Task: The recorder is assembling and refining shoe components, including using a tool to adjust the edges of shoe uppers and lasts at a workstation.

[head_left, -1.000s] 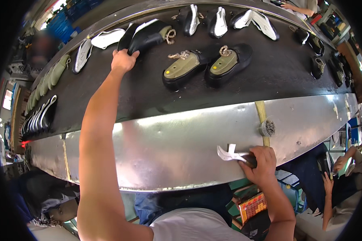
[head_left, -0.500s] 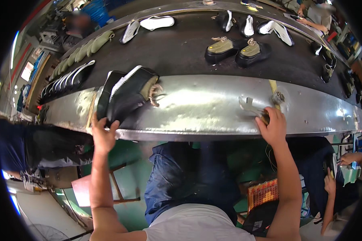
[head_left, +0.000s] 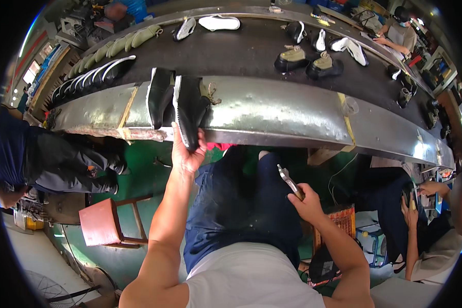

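Observation:
My left hand grips the toe of a black shoe, which stands on end at the bench's metal front edge, its white-stitched sole edge facing left. A brown lace hangs behind it. Just to its left a second black shoe with a white rim rests on the metal strip, apart from my fingers. Over my right thigh, below the bench, my right hand is closed around silver metal pincers, with the jaws pointing up and left. Part of their handles is hidden in my palm.
The dark bench top carries a row of green shoe uppers, black-and-white shoes and green-and-black shoes. A red stool stands on the green floor. Other people work at left, right and far right.
My left hand has shifted right, drawing one black shoe away from the other and tipping it. My right hand has brought the pincers from the metal strip down over my lap.

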`<state>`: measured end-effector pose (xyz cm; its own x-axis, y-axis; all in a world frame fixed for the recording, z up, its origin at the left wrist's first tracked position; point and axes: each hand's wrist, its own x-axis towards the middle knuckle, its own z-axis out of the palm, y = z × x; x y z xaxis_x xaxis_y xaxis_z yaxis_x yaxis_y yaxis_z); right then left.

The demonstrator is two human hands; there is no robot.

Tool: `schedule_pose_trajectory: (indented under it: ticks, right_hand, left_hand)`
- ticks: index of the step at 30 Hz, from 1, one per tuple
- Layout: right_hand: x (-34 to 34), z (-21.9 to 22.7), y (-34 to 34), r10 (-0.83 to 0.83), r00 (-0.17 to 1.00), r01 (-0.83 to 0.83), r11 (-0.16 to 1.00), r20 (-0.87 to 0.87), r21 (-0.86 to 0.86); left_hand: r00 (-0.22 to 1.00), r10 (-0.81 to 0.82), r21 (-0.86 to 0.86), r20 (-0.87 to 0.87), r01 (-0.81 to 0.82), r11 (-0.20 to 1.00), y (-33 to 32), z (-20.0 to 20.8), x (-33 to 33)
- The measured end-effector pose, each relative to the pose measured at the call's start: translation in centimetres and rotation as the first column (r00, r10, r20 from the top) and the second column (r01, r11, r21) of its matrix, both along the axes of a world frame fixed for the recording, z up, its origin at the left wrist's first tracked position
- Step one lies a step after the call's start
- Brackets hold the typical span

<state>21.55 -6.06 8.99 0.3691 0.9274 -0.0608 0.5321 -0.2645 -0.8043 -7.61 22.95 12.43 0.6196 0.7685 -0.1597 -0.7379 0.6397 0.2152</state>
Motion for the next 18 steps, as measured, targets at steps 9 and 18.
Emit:
schedule_pose_trajectory:
  ticks: [9, 18]
  right_hand:
    - [-1.2, -7.1, -3.4, -0.246, 0.879, 0.149, 0.956, -0.408, -0.254]
    - [0.1, -5.7, -3.6, -0.388, 0.663, 0.19, 0.914, -0.64, -0.358]
  left_hand:
    - [0.57, 0.385, 0.616, -0.725, 0.287, 0.734, -15.8, -3.3, -3.5]
    - [0.06, 0.803, 0.166, -0.592, 0.985, 0.049, -17.2, -4.6, 3.7]
